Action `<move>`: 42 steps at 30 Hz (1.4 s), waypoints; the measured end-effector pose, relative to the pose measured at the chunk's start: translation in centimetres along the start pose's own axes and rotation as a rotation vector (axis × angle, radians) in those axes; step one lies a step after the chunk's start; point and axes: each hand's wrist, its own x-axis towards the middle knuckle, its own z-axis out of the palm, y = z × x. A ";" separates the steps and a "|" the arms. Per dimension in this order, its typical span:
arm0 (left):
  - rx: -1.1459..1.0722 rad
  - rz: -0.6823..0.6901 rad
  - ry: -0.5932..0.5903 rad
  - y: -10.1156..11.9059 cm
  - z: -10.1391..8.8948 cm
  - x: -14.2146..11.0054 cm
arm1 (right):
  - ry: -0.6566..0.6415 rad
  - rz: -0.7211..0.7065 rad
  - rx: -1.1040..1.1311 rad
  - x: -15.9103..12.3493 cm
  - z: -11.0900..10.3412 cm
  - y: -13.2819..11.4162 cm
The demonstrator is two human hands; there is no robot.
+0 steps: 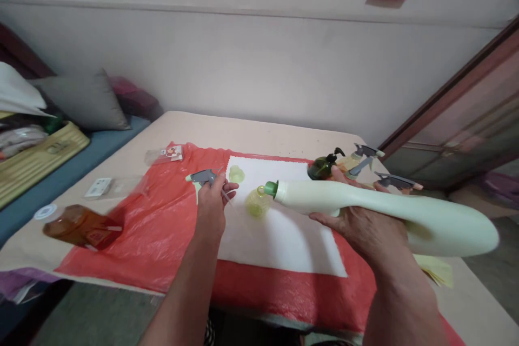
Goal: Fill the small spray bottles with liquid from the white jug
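My right hand (360, 224) is closed around a big pale green bottle (385, 208), held almost level with its green neck (271, 188) over a small yellow-green bottle (257, 203) on the white sheet (279, 232). My left hand (213, 200) is closed on a grey and pale green trigger sprayer head (203, 177), its thin tube sticking out past my fingers. A second small yellow-green bottle (236, 174) stands just behind it.
A red plastic sheet (154, 232) covers the table. An amber bottle (79, 226) lies at the left. A dark green pump bottle (324, 166) and two grey sprayer heads (365, 159) sit at the back right. Small packets (164, 154) lie farther left.
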 end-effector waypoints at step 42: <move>-0.009 -0.007 0.000 0.2 0.3 -0.8 | -0.029 -0.035 -0.090 1.3 -3.5 -2.2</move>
